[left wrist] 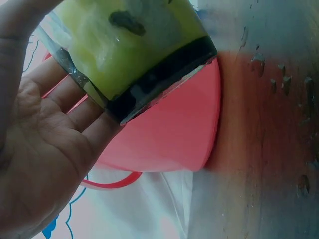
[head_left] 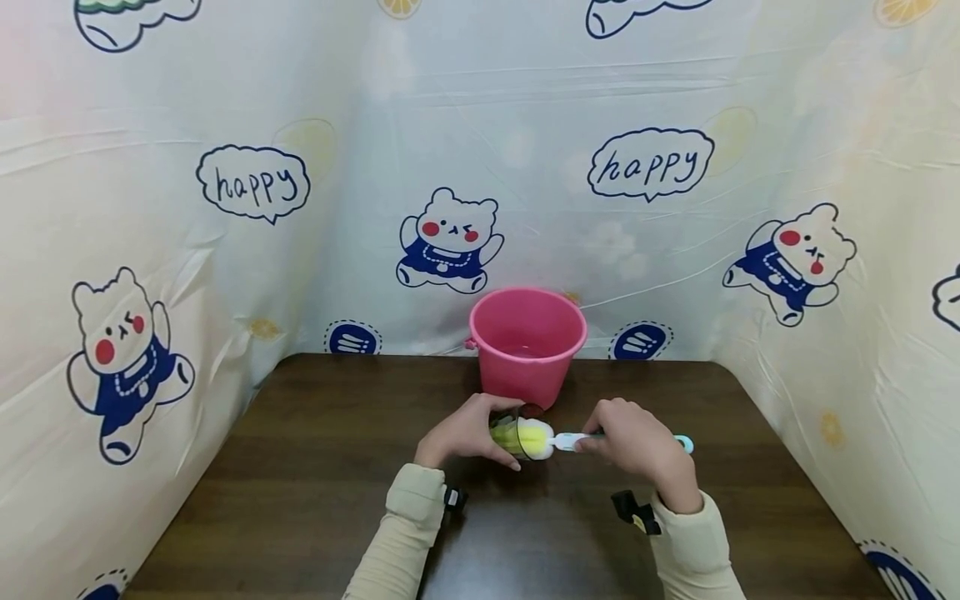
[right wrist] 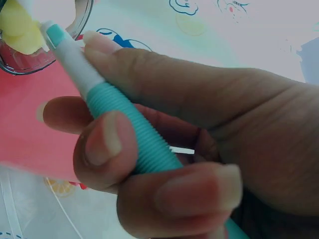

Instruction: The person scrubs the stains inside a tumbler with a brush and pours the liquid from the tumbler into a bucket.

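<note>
My left hand (head_left: 465, 435) grips a clear glass cup (head_left: 512, 433) lying sideways above the table, its mouth toward the right. Inside it sits the yellow-and-white sponge head (head_left: 534, 439) of a cleaning brush. My right hand (head_left: 633, 442) holds the brush's white-and-teal handle (head_left: 572, 441), fingers curled round it. In the left wrist view the cup (left wrist: 134, 50) looks yellow-green with a dark base, held by my fingers (left wrist: 65, 94). In the right wrist view the ribbed teal handle (right wrist: 124, 124) runs between my thumb and fingers, and the sponge (right wrist: 17, 27) enters the cup's rim (right wrist: 30, 62).
A pink bucket (head_left: 527, 343) with water in it stands at the back of the dark wooden table (head_left: 300, 467), just behind my hands. Cartoon-printed plastic sheets (head_left: 225, 208) wall in the table on three sides.
</note>
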Demonstrator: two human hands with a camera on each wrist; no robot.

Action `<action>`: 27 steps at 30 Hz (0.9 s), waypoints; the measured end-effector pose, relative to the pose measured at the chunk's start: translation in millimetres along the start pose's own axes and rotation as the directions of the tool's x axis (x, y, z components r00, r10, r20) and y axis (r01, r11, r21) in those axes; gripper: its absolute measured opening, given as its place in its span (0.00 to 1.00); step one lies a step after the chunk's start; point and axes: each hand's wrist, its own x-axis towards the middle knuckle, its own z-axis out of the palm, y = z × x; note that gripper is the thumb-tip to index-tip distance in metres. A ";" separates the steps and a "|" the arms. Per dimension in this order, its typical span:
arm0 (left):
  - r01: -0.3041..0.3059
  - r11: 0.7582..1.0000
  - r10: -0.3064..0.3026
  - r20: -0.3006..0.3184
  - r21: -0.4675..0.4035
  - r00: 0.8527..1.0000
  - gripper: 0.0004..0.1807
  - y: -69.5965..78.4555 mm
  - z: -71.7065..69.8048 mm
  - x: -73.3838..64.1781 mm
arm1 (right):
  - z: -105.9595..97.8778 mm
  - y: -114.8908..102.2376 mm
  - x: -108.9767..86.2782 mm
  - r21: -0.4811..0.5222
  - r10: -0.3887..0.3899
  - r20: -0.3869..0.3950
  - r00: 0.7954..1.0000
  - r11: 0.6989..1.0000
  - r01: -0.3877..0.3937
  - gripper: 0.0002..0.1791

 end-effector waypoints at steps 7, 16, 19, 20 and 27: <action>0.005 1.000 -0.005 0.008 -0.004 1.000 0.46 1.5 2.6 0.1 | 0.3 1.6 -0.5 0.015 0.004 -0.024 1.000 1.000 -0.004 0.04; -0.030 1.000 0.030 0.004 -0.001 1.000 0.47 -0.9 5.6 3.6 | 2.2 4.5 0.3 -0.047 0.042 -0.058 0.997 0.998 -0.044 0.05; -0.025 1.000 0.025 0.000 0.001 1.000 0.47 -1.0 5.4 4.2 | 2.2 5.0 0.5 -0.076 0.063 -0.057 0.996 0.995 -0.068 0.06; -0.023 1.000 0.023 0.000 0.000 1.000 0.47 -1.0 5.4 4.2 | 2.2 5.1 0.4 -0.087 0.067 -0.057 0.996 0.994 -0.071 0.06; -0.036 0.999 0.036 -0.002 -0.023 0.999 0.45 -1.0 7.3 4.4 | 0.4 4.6 -3.6 -0.077 0.068 -0.040 0.997 0.994 -0.071 0.05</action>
